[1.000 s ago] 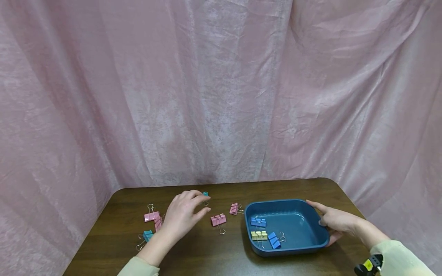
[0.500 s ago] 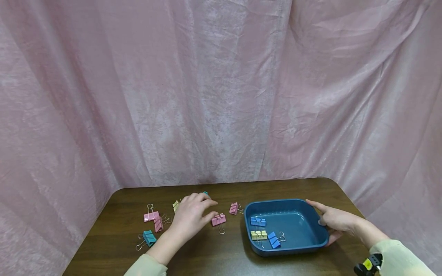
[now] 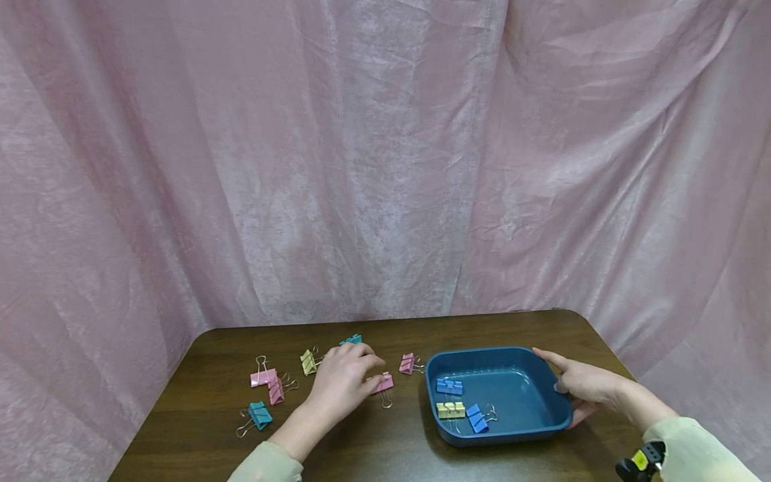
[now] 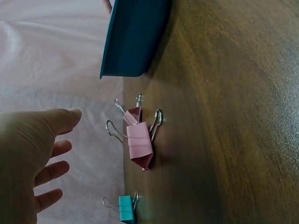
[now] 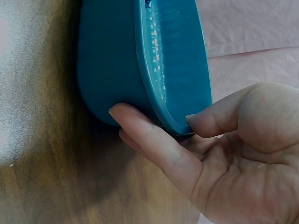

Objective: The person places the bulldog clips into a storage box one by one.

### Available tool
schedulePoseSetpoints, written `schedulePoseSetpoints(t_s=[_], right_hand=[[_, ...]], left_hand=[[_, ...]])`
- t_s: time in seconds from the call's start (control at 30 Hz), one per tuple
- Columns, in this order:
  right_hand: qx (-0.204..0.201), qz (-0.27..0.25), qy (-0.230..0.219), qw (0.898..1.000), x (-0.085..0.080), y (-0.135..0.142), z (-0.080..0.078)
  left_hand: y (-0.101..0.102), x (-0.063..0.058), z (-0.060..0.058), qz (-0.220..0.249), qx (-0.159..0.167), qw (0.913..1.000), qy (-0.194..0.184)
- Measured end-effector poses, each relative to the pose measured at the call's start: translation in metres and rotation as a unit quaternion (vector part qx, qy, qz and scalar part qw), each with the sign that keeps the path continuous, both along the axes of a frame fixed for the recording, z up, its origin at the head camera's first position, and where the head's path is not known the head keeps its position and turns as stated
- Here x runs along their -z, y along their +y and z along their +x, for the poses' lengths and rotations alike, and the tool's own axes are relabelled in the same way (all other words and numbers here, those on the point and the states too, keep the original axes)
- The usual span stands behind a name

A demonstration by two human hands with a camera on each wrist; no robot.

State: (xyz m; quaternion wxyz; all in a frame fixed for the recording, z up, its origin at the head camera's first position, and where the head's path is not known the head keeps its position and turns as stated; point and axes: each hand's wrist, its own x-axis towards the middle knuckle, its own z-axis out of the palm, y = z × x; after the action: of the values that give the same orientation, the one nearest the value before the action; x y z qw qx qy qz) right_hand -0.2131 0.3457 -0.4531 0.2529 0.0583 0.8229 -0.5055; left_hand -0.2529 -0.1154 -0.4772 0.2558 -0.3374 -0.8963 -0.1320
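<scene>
My left hand hovers over the middle of the table with nothing between its loosely bent fingers. A pink binder clip lies just beside its thumb, partly hidden in the head view. In the left wrist view this pink clip stands apart from the hand, in front of the thumb tip. Over at the right, my right hand grips the corner of a dark blue tray. The right wrist view has the thumb on the inner side of the tray's rim and fingers against the outer wall.
Inside the tray lie two blue binder clips and a yellow one. Another pink clip sits near its left side. Teal, pink and yellow clips are scattered leftward. A pink curtain hangs behind the table.
My left hand has shifted right and slightly down toward the pink binder clip, uncovering the yellow clip and more of the pink and teal ones at left. The right hand and tray stay put.
</scene>
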Motion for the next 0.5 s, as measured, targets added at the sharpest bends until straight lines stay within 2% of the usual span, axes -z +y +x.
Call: schedulePoseSetpoints(t_s=[0.5], right_hand=[[0.002,0.005,0.002,1.000,-0.0007,-0.0005,0.0014]], left_hand=[[0.0060,0.0095,-0.0014,-0.001,-0.018,0.9996,0.024]])
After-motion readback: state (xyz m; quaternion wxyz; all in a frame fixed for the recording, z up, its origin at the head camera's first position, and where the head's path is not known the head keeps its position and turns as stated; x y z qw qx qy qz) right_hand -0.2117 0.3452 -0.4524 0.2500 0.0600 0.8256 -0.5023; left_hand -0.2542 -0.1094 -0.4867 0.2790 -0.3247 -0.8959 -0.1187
